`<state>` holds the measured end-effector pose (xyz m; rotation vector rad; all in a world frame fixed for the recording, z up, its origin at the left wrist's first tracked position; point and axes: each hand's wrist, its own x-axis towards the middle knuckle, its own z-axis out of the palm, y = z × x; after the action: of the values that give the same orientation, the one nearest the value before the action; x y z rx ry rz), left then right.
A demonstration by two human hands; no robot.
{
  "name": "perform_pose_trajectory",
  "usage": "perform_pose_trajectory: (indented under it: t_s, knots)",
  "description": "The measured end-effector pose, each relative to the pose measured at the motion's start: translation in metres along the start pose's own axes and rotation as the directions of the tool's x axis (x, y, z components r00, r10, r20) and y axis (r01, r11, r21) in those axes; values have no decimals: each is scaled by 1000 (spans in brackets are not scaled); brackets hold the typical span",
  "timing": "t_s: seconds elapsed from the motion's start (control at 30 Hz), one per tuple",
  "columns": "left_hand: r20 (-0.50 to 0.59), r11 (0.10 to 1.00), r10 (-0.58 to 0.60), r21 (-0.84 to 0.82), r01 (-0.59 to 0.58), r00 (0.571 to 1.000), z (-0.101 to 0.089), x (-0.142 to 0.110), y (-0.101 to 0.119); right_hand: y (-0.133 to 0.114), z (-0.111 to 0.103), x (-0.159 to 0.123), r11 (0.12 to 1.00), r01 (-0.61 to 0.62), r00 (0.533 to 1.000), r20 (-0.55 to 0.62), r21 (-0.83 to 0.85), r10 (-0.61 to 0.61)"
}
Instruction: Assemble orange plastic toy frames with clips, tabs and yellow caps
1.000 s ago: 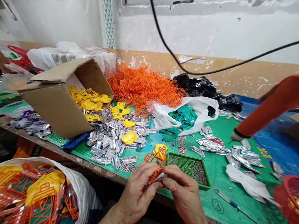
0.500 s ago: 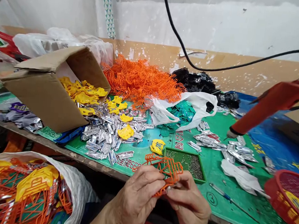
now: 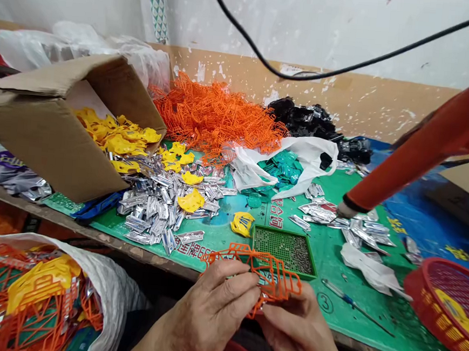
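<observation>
Both of my hands hold one orange plastic lattice frame just past the front edge of the table. My left hand is closed on its left side, fingers bent over the bars. On the right, my right hand pinches its lower edge; what lies under the fingertips is partly hidden. Behind the frame sits a green tray with many small metal screws. A yellow plastic piece lies at the tray's upper left corner.
A red power screwdriver hangs at right on a black cable. Behind are silver parts, a tipped cardboard box, an orange frame heap and a white bag. A sack stands left, a red basket right.
The orange frame has turned in my hands, its right end swinging outward. My right hand has shifted slightly right and down. The hanging screwdriver appears larger and its tip is farther left.
</observation>
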<state>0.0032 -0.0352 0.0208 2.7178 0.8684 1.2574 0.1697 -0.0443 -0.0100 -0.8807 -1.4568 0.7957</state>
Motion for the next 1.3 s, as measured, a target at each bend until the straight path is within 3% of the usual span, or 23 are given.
perform_pose_trajectory:
  t_s: [0.33, 0.5, 0.67, 0.93, 1.13, 1.3]
  knots:
    - [22, 999, -4, 37, 3, 1000, 1, 0, 1, -5, 2, 8, 997, 2, 1000, -25, 72, 0]
    - [27, 998, -4, 68, 2, 1000, 2, 0, 1, -18, 1, 17, 988, 120, 993, -23, 99, -118]
    - [13, 998, 9, 68, -10, 1000, 3, 0, -1, -20, -3, 18, 968, 250, 968, 9, 0, -250]
    - [25, 995, 21, 93, -23, 999, 5, -1, -2, -9, -4, 11, 975, 219, 975, -37, -47, -221]
    - [27, 993, 15, 116, -18, 1000, 8, -2, -4, -17, -5, 19, 967, 255, 966, 45, -16, -254]
    - [4, 994, 21, 107, -22, 1000, 6, 1, -4, -15, -8, 19, 965, 262, 964, 48, -7, -261]
